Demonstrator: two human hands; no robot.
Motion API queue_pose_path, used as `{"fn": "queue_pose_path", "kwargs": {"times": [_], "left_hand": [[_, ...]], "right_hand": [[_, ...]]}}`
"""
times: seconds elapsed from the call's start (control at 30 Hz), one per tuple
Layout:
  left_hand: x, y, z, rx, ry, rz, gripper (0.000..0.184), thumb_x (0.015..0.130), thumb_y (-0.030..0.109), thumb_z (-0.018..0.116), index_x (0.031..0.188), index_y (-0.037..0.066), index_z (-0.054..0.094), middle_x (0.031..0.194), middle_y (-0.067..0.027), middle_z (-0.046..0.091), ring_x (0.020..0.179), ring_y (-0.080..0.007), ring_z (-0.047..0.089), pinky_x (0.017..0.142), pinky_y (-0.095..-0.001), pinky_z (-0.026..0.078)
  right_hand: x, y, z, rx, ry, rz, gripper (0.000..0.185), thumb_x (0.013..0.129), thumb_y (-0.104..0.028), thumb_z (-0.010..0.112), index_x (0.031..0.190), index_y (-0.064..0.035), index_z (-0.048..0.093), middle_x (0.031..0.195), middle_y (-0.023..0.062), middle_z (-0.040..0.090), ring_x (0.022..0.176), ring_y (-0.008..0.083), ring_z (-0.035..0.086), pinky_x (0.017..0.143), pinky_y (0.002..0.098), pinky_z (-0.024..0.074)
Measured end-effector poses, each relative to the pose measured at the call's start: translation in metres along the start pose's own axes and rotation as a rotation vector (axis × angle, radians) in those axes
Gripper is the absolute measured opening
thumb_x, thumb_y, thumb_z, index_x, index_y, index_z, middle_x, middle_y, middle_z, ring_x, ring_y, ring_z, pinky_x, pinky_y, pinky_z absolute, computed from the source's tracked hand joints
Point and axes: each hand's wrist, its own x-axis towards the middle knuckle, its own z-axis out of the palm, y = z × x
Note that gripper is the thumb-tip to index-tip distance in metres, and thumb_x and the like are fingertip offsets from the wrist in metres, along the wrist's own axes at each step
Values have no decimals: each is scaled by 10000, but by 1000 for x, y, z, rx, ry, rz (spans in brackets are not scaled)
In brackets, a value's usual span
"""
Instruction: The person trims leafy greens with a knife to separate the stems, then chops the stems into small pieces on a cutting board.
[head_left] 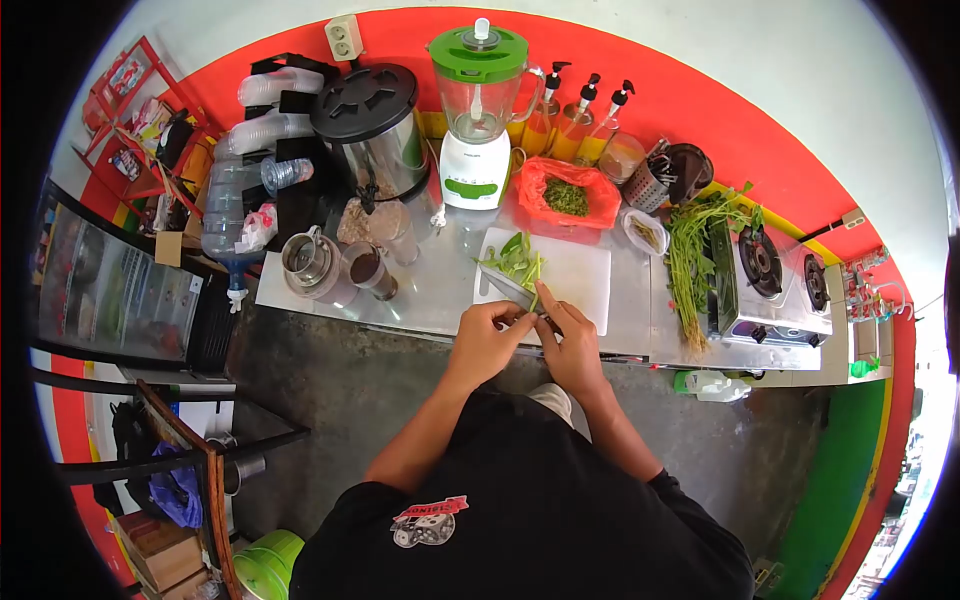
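A white cutting board (585, 275) lies on the metal counter, with green leaves and stems (517, 260) on its left half. A knife (507, 287) rests at an angle over the board, its blade beside the leaves. My left hand (488, 340) is closed at the board's front edge, fingers pinched near the lower end of the knife. Close to its right, my right hand (570, 340) has its fingers together on green stems. The fingertips of both hands nearly meet, and which one holds the knife handle is hard to make out.
Behind the board stand a blender (475, 165), a red bag of chopped greens (567, 197) and pump bottles (570, 130). Long leafy stems (690, 265) lie beside a gas stove (765, 285) at right. Glasses (370, 272) and a metal urn (375, 145) are at left.
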Motion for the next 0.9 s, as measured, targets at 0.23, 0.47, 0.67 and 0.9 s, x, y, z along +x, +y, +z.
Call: {"fn": "queue_pose_path", "kwargs": {"times": [0.23, 0.47, 0.67, 0.9], "left_hand": [[0, -8, -2, -80, -14, -27, 152, 902, 87, 713, 954, -52, 744, 795, -77, 734, 705, -93, 631, 652, -257, 479], [-3, -13, -6, -62, -34, -53, 143, 889, 77, 712, 929, -58, 739, 746, -74, 724, 654, -84, 614, 622, -262, 481], [0, -24, -9, -12, -28, -47, 136, 876, 87, 727, 899, -47, 743, 721, -69, 707, 636, -81, 589, 609, -271, 473], [35, -75, -11, 41, 130, -105, 167, 879, 127, 730, 938, -27, 759, 745, -54, 708, 652, -88, 586, 625, -265, 466]], "right_hand": [[0, -5, -6, 58, 29, 83, 545, 931, -27, 640, 1460, -38, 505, 853, 166, 638, 699, 218, 588, 692, 326, 501], [8, 1, -14, -23, 85, 63, 467, 926, -40, 651, 1380, 17, 560, 795, 195, 628, 639, 287, 598, 638, 367, 489], [20, 27, -20, -19, 208, 184, 433, 958, -85, 620, 1374, 24, 572, 731, 130, 620, 643, 139, 524, 610, 329, 441], [7, 85, -12, 115, 290, 424, 392, 986, -142, 598, 1340, 27, 602, 790, 90, 687, 689, 117, 576, 658, 295, 477]]}}
